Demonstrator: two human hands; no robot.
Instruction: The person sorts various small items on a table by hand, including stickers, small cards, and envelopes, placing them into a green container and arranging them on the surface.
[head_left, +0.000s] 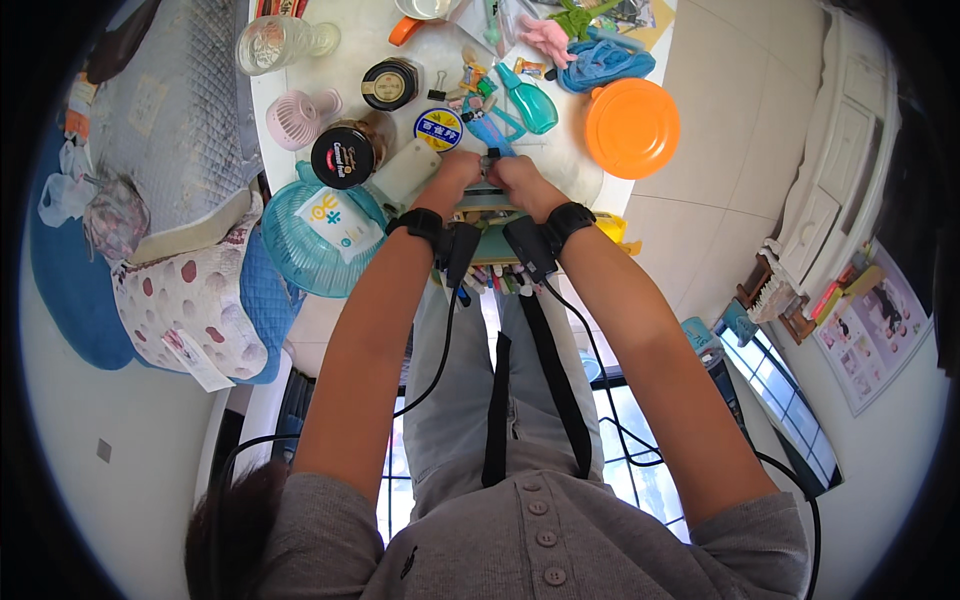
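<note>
My left hand (459, 178) and my right hand (519, 180) meet at the near edge of the white table. Fingers of both are curled in around a small black-and-grey object (490, 156), mostly covered by them. Just below the hands is a greenish organizer (495, 250), with several pens and markers (499, 279) at its near side. A white rectangular block (407, 171) lies beside my left hand. Beyond the hands are a blue strip-like item (487, 133), a round blue-and-yellow tin (439, 129) and a teal bottle (531, 101).
At left stand a teal plastic basket (281, 259) holding a white packet (340, 223), black-lidded jars (343, 155) (389, 84), a pink handheld fan (292, 120) and a glass vessel (266, 46). An orange-lidded container (632, 127) and blue yarn (606, 66) sit at right. Cables hang from my wrist devices.
</note>
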